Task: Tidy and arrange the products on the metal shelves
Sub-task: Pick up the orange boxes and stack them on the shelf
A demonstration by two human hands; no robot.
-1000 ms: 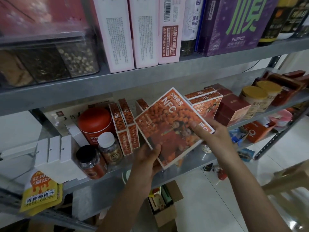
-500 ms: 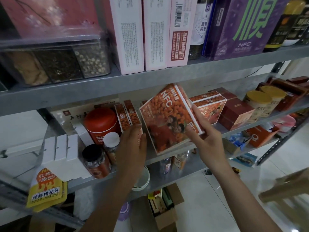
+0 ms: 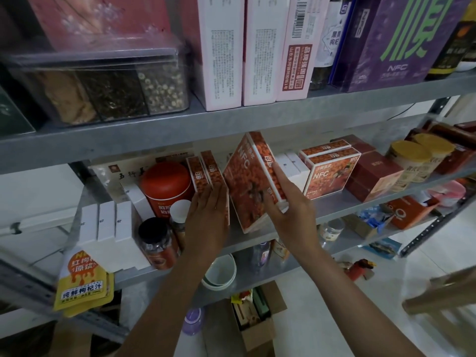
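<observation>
I seem to be in a small shop or stockroom. Grey metal shelves (image 3: 231,130) span the frame and hold repeated retail packs: matching orange printed boxes (image 3: 332,173) centre right, pale pink barcoded cartons (image 3: 296,60) above, and yellow-lidded jars (image 3: 409,150) far right.

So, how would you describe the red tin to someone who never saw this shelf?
Look at the middle metal shelf. Left of the left hand stands the red tin, behind two small jars. Unlike the flat boxes beside it, it is round, red and domed.
</observation>
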